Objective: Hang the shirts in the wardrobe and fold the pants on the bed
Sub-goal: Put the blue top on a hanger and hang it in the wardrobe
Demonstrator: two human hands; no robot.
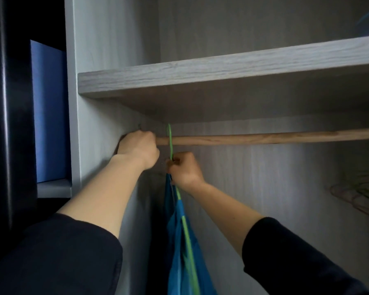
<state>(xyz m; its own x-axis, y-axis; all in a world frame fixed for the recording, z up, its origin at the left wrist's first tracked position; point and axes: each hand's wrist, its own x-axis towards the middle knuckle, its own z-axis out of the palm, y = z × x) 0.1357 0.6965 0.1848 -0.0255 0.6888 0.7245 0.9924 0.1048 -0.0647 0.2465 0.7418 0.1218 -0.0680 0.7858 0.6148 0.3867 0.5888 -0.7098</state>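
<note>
Shirt (pixel 176 254), blue, hangs on a green hanger (pixel 186 231) hooked over the wardrobe rod (pixel 264 136). The right hand (pixel 184 169) pinches the hanger neck, apparently seating it. The left hand (pixel 137 146) grips the rod end, likely steadying it.

The hanger (pixel 170 143) hooks over the rail (pixel 264 136), under the shelf (pixel 222 69).

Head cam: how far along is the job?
Done: hanger hook is over the rod, blue shirt hanging from it. In hand: right hand pinches the hanger's neck, left hand grips the rod's end. Left: letting go; pants and bed are out of view.
</note>
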